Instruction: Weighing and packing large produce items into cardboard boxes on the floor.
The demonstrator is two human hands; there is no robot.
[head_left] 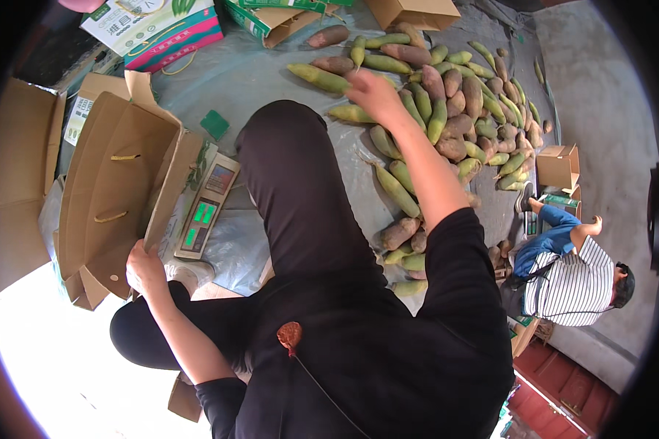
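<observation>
At the far side, my right hand (373,95) is over a spread pile of produce. Its fingers curl down by the thick end of a long green radish (317,77); whether they grip it is hidden. Around it lie more green radishes (394,189) and several reddish-brown, soil-dusted radishes (433,83). On the left, my left hand (146,269) is closed on the near edge of an opened cardboard box (113,186) with cord handles on its flap. The box stands beside or on a digital scale (206,205) with lit green displays; its inside is mostly hidden.
Printed cartons (150,33) stand at the far left, with another open carton (271,22) beside them. A green piece (214,124) lies on the plastic sheet (231,73). At right, a person in a striped shirt (567,285) sits near a small cardboard box (558,167).
</observation>
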